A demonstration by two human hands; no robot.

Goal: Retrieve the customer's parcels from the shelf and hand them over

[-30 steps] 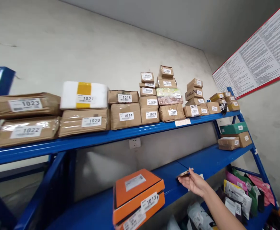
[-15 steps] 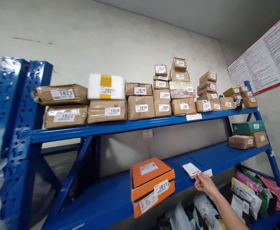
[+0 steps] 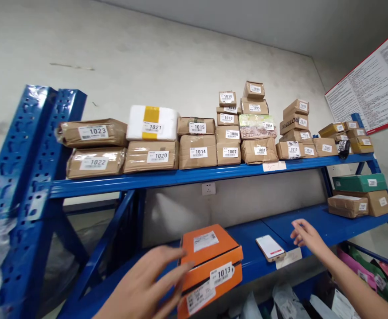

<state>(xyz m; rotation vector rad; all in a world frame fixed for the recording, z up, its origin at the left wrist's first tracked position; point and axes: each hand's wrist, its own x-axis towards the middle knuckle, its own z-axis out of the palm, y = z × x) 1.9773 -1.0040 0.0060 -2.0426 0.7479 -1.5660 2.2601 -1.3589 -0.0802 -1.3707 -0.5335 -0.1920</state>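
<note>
A person's left hand (image 3: 149, 285), blurred, its fingers slightly apart, extends to the near left side of an orange box (image 3: 210, 257) labeled 1013, the fingertips overlapping the carton's edge; whether they press on it cannot be told. The box sits just right of that hand on the blue middle shelf (image 3: 308, 217) of a storage rack. Well to its right, the person's right hand (image 3: 307, 237) hangs at the same shelf, fingers loosely curled and parted from the thumb. Just left of the right hand, a phone (image 3: 270, 247) lies face up with its screen lit, between that hand and the orange box, and a paper tag (image 3: 288, 258) is fixed to the shelf's front edge near the phone. Beyond the right hand and farther right, a green box (image 3: 359, 182) rests on top of brown cartons. High above both hands, numbered parcels line the upper shelf (image 3: 187, 176), among them a white package (image 3: 171, 123) marked 1021 with a yellow band, above the left hand. Below the right hand, bagged parcels (image 3: 286, 302) crowd a lower level.
</note>
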